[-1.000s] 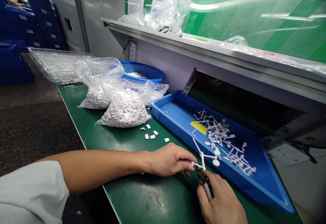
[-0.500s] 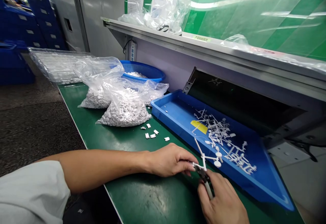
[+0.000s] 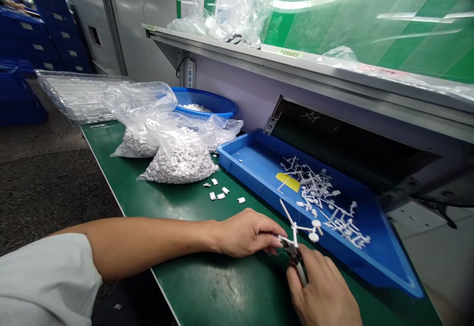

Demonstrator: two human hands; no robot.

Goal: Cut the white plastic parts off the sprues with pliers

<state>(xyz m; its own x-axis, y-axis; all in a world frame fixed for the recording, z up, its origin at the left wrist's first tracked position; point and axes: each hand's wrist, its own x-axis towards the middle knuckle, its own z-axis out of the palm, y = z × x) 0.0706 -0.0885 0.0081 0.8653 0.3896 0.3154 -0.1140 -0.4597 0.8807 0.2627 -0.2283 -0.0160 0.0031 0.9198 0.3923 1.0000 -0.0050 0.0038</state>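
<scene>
My left hand [image 3: 246, 233] pinches one end of a white plastic sprue [image 3: 295, 228], a branched moulded piece with small round discs on its right arm. In my right hand [image 3: 326, 286] is a pair of side cutters [image 3: 296, 257] with pale handles. The cutter jaws are at the sprue, close to my left fingertips; whether they are closed on it I cannot tell. Several small white plastic parts [image 3: 221, 196] lie on the green tabletop [image 3: 177, 207] beyond my left forearm. Whatever small part sits between my left fingers is mostly hidden.
A blue tray [image 3: 255, 168] to the right holds a pile of white sprues [image 3: 314, 187] and a yellow label. Clear bags [image 3: 181, 160] full of white parts stand at the back left, before a blue basket [image 3: 222, 106]. A shelf [image 3: 296, 59] overhangs the table.
Both hands, the sprue and the cutters keep almost the same position. The whole view has shifted slightly, so the surroundings appear a little further left.
</scene>
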